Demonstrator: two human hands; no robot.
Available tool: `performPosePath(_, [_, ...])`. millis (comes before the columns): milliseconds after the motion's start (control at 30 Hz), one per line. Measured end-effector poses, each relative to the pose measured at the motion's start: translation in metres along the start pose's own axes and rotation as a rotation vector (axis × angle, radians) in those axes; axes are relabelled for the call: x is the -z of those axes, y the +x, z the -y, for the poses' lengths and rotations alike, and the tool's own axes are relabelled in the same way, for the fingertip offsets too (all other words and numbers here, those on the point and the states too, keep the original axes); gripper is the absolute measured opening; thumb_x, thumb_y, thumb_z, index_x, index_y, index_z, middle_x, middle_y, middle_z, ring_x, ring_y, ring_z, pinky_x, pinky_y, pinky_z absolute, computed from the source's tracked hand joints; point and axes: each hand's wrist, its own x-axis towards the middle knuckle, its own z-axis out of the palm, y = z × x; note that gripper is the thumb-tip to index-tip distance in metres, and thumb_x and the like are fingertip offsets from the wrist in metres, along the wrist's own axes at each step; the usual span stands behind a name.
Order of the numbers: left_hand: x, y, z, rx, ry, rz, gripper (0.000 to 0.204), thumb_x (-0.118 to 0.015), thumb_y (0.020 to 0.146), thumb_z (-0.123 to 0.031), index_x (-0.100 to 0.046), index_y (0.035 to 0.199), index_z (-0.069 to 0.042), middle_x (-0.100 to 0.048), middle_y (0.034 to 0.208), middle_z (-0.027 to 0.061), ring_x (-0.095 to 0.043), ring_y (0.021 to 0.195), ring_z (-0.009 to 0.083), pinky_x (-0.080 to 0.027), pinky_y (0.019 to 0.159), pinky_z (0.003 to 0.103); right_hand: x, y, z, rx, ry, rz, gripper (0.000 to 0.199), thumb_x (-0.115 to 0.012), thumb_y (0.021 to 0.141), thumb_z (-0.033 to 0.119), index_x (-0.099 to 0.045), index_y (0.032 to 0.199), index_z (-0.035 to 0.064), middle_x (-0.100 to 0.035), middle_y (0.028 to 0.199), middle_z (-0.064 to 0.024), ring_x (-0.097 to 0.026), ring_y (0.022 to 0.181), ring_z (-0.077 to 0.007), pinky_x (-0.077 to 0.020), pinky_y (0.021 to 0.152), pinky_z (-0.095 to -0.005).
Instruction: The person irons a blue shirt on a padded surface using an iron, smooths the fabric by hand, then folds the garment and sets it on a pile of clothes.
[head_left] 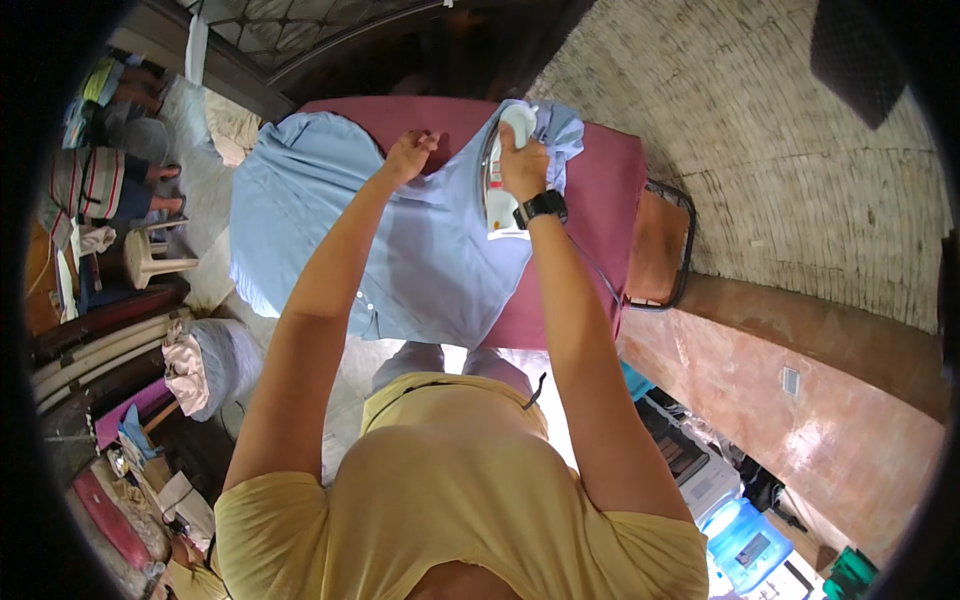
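Note:
A light blue button-up shirt lies spread over an ironing board with a maroon cover. My right hand is wrapped round the handle of a white clothes iron, which sits on the shirt's right part. Bunched blue cloth lies just beyond the iron and to its right. To the left, my left hand is at the shirt's upper edge, fingers loosely curled and apart, with nothing visible in them. Whether it touches the cloth is hard to tell.
The iron's cord runs off the board's right side, near a brown metal-framed end rest. At far left, people sit near a beige plastic stool. A stuffed bag stands at left; a blue water jug at lower right.

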Motion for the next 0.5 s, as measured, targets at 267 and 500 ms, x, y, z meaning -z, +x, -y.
performPosePath(267, [-0.032,0.078,-0.089,0.008,0.305,-0.175,0.033,-0.067,0.086,-0.043,-0.071,0.107,-0.018,-0.067,0.111,0.0021,-0.054,0.117,0.0253,-0.038,0.101,0.047,0.047,-0.111,-0.018,-0.093,0.071,0.226,0.048,-0.061,0.093,0.042,-0.065,0.107,-0.0042,-0.069,0.088,-0.0262,-0.068,0.085,-0.0429,-0.0529,0.074,-0.0450])
performPosePath(500, [-0.052,0.136,-0.078,0.013,-0.184,0.013,0.026,-0.073,0.084,-0.032,-0.072,0.104,-0.016,-0.070,0.104,0.0019,-0.061,0.101,0.0194,-0.045,0.090,0.038,0.025,-0.099,-0.020,-0.006,0.107,0.035,0.059,-0.059,0.091,0.050,-0.065,0.086,-0.0090,-0.064,0.078,-0.0334,-0.065,0.078,-0.0492,-0.0529,0.068,-0.0546])
